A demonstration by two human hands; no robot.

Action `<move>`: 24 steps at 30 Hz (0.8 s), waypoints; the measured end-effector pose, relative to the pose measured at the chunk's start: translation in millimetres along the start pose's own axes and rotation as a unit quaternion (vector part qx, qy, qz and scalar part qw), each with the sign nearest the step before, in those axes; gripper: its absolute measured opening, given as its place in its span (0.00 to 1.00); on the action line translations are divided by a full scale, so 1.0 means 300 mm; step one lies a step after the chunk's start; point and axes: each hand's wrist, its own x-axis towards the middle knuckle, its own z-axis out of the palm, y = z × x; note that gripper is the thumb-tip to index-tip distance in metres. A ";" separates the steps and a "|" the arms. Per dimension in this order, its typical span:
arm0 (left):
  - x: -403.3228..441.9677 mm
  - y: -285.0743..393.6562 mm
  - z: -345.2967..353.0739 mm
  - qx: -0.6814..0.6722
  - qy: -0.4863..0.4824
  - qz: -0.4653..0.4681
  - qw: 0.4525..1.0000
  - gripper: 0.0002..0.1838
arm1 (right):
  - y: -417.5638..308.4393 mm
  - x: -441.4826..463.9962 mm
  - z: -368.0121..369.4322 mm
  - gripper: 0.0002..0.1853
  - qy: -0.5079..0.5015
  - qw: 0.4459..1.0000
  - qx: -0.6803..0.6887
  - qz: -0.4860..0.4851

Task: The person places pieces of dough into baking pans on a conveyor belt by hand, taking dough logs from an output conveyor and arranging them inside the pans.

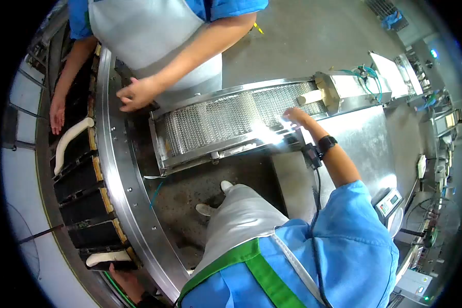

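Note:
Over the near edge of the metal mesh conveyor (220, 120), my right hand (296, 117) reaches out with its fingers extended and nothing in them. Just beyond the fingertips, a short pale dough roll (310, 97) lies at the conveyor's far right end, apart from my hand. My left hand (126, 283) is low at the left, beside a black tray section (95, 233). A long pale dough strip (108, 258) rests in the tray just above it. Most of that hand's fingers are hidden, so its grip is unclear.
Across from me a co-worker in a grey apron (149, 31) holds one hand (138, 94) near the steel rail (115, 169) and another (57, 114) over the trays. A bent dough strip (69, 143) lies there. A scale (389, 201) stands right of the steel table (364, 149).

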 end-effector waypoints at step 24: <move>-0.183 0.002 -0.020 0.307 0.120 0.193 0.924 0.15 | -0.261 -0.064 -0.194 0.17 0.102 0.926 -0.224 -0.285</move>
